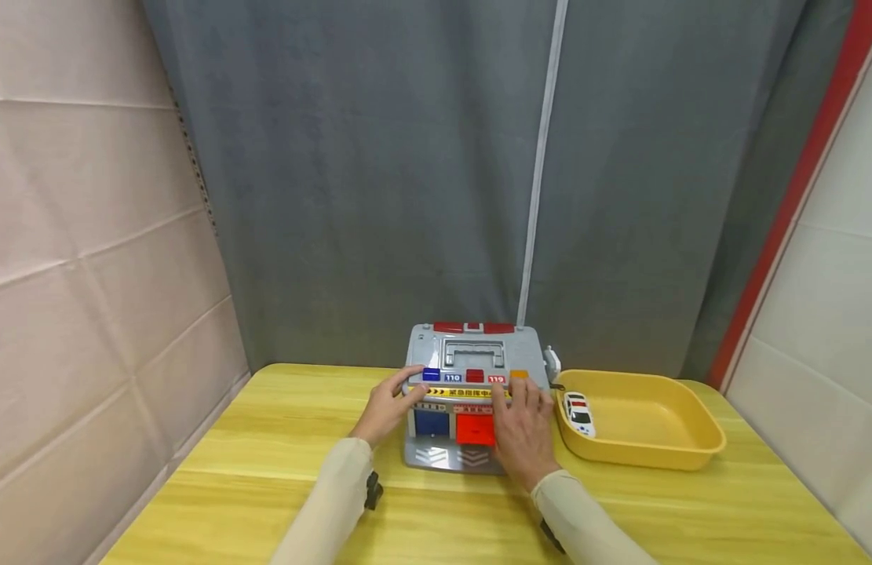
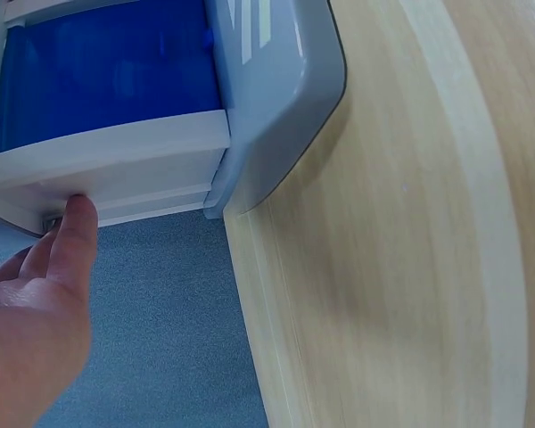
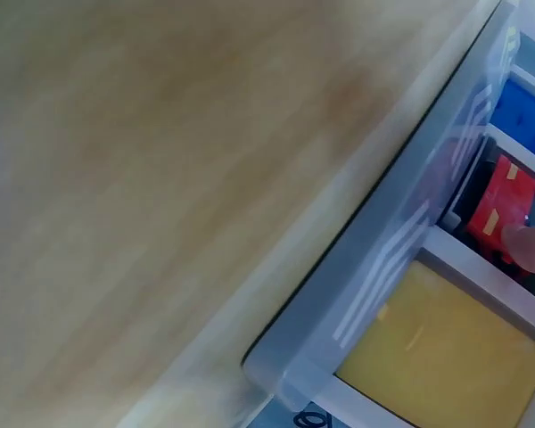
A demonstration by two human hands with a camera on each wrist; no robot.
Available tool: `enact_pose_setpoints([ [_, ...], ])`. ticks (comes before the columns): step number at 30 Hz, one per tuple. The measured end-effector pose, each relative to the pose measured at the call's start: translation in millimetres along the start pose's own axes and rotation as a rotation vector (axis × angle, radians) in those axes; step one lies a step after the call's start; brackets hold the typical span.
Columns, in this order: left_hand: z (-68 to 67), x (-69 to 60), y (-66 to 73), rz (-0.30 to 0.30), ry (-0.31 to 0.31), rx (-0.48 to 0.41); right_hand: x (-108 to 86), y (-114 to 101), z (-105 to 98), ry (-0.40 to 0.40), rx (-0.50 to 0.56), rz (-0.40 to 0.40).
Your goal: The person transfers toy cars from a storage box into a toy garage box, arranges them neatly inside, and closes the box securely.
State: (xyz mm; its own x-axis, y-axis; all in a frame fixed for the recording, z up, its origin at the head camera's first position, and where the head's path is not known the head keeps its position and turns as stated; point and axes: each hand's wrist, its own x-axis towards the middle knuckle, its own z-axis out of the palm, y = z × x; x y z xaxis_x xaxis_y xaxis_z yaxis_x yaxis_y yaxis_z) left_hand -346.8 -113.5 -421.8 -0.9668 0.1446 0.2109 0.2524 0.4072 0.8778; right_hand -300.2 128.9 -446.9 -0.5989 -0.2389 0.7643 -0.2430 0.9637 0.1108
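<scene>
A grey toy garage (image 1: 436, 457) stands on the table with a blue door (image 1: 432, 424), a raised red flap (image 1: 475, 429) and, in the right wrist view, a yellow door (image 3: 446, 348). Nose or tail outward, a red toy car (image 3: 508, 203) sits in the dark middle bay. My left hand (image 1: 386, 408) rests at the garage's upper left corner, fingers near the blue button (image 1: 431, 374); one fingertip touches the white wall in the left wrist view. My right hand (image 1: 526, 435) lies over the front right, fingers beside the orange button (image 1: 519, 374), one fingertip (image 3: 530, 250) against the red car.
To the right of the garage is a yellow bin (image 1: 643, 457) with a white toy car (image 1: 578, 414) inside. A small white part (image 1: 552, 362) sticks out from the garage's right side. A grey curtain (image 1: 379, 196) hangs behind the wooden table (image 1: 280, 424).
</scene>
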Motion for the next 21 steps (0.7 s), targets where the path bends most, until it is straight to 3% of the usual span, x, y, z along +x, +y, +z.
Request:
enact_pose_setpoints([
  [8, -1.1, 0.1, 2.3, -0.017, 0.004, -0.003, -0.3, 8, -11, -0.014, 0.155, -0.051],
  [21, -3.3, 2.6, -3.5, -0.024, 0.007, 0.007, 11.2, 33, -37, -0.290, 0.366, -0.118],
])
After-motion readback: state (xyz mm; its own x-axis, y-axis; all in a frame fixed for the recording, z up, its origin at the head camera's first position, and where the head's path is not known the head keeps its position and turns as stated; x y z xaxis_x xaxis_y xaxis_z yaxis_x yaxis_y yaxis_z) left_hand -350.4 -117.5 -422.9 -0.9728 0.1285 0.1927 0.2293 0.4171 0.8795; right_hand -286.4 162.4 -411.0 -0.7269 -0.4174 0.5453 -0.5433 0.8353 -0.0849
